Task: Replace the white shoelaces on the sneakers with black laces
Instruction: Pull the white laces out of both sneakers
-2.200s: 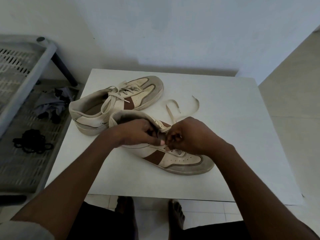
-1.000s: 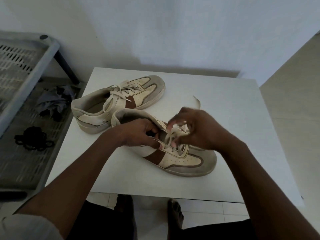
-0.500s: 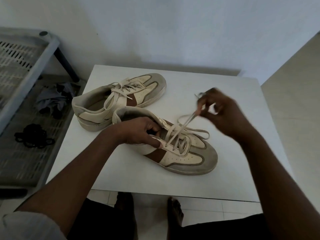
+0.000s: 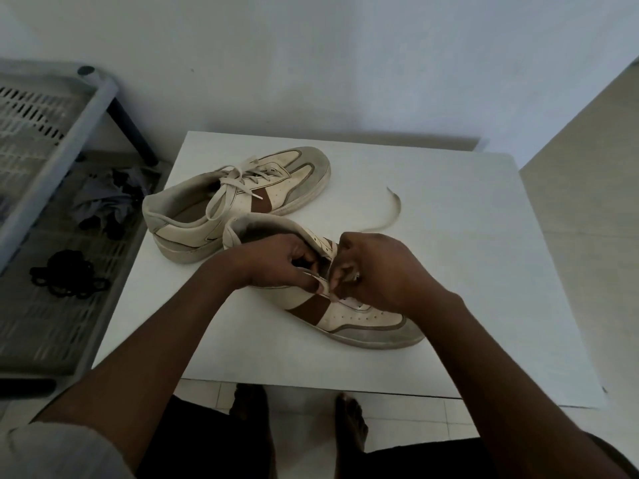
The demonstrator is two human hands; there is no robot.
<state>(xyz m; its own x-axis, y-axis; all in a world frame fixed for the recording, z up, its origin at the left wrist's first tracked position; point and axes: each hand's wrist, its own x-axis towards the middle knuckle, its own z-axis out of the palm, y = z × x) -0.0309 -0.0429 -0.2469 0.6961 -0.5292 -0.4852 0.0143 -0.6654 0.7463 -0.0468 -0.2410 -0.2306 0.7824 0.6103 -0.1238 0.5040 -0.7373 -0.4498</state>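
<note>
Gripping the eyelet flap of the near cream-and-brown leather sneaker point(image 4: 363, 318) with the left hand point(image 4: 276, 264), seemingly pinching its flat white lace point(image 4: 397, 209) with the right hand point(image 4: 380, 271); hands together over the white worktop point(image 4: 466, 288).

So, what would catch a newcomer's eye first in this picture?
Two hands meet at the middle of the white table: the left hand grips the near sneaker, the right hand pinches its white lace. Behind them lies the second sneaker, laced, and a loose lace end curls to the right.

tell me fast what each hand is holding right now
left hand: closed, gripping the near sneaker at its opening
right hand: closed, pinching the white lace
</note>
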